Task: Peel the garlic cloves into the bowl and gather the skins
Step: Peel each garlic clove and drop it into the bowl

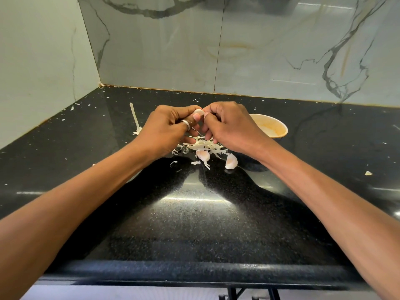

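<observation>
A pale garlic clove (pixel 198 112) is pinched between the fingertips of my left hand (pixel 166 128) and my right hand (pixel 229 126), raised above the black counter. Under the hands lies a heap of white skins (pixel 203 146). Two unpeeled cloves rest at its near edge, one (pixel 203 155) in the middle and one (pixel 231 161) to the right. A cream bowl (pixel 270 126) stands just right of my right hand, partly hidden by it; its inside looks smeared orange. My left hand wears a silver ring.
The black speckled counter (pixel 194 213) meets marble wall panels at the back and left. A long pale garlic stalk (pixel 135 119) lies left of my left hand. Small skin flecks are scattered around, one (pixel 368 173) at the right. The counter's rounded front edge runs along the bottom.
</observation>
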Demonstrator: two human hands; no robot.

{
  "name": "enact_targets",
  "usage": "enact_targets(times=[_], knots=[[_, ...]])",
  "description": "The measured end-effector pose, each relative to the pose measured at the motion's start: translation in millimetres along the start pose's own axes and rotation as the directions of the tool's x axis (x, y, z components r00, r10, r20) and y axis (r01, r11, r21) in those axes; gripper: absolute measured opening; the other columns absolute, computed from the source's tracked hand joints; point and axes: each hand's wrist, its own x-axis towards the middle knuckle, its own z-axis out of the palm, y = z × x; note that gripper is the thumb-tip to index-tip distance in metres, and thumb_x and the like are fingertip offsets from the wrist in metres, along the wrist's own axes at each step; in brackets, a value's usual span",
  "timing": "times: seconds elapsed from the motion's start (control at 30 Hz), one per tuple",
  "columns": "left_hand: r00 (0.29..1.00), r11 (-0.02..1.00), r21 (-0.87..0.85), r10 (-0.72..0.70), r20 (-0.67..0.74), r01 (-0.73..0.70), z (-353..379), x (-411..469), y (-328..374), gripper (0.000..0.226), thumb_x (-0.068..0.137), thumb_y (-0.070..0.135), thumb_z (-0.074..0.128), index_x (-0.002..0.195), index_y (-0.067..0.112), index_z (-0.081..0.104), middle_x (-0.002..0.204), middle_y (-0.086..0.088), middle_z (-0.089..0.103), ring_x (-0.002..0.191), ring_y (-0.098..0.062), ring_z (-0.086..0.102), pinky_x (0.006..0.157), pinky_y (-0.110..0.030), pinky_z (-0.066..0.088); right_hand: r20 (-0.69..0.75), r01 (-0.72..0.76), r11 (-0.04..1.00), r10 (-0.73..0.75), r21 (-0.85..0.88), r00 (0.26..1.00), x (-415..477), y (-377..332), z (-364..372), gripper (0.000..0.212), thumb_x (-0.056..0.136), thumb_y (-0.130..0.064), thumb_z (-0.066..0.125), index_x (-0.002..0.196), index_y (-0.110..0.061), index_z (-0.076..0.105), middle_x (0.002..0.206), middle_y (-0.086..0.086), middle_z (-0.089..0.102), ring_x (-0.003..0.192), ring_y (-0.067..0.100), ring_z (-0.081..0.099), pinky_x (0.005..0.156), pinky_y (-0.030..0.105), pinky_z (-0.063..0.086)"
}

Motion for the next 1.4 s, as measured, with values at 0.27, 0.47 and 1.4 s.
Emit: enact_targets(times=[0.27, 0.47, 1.4], knots=[[0.999, 0.991, -0.131, -0.036, 0.0, 0.035, 3.6, -3.6, 3.8, 0.02, 0.102, 0.016, 0.058, 0.114, 0.026, 0.071, 0.094, -0.014, 0.074, 0.078, -0.008, 0.068, 0.072, -0.019, 0.059, -0.059, 0.027, 0.999, -0.028, -0.018, 0.998, -2.1, -1.9, 0.1, 0.028, 0.098, -0.018, 0.054, 0.079, -0.006, 0.071, 0.066, 0.002, 0.071, 0.054, 0.001, 0.066, 0.055, 0.029, 0.055], [0.996, 0.963, -0.258, -0.084, -0.003, 0.081, 6.3, -4.5, 6.6, 0.02, 0.1, 0.011, 0.059, 0.112, 0.021, 0.072, 0.084, -0.004, 0.073, 0.07, -0.006, 0.067, 0.07, -0.016, 0.058, -0.108, 0.005, 1.0, -0.002, 0.026, 0.994, -2.9, -4.4, 1.7, 0.033, 0.098, -0.028, 0.061, 0.076, -0.006, 0.072, 0.064, 0.001, 0.07, 0.051, 0.001, 0.066, 0.057, 0.035, 0.056], [0.971, 0.867, -0.446, -0.236, 0.023, 0.222, 6.2, -2.7, 15.7, 0.016, 0.098, 0.016, 0.061, 0.104, 0.01, 0.074, 0.075, -0.001, 0.06, 0.061, -0.005, 0.056, 0.058, -0.017, 0.056, -0.093, 0.111, 0.993, -0.115, -0.046, 0.989, -0.6, 4.0, 1.3, 0.026, 0.1, -0.02, 0.051, 0.088, -0.012, 0.073, 0.068, 0.003, 0.069, 0.061, 0.018, 0.065, 0.06, 0.045, 0.053]])
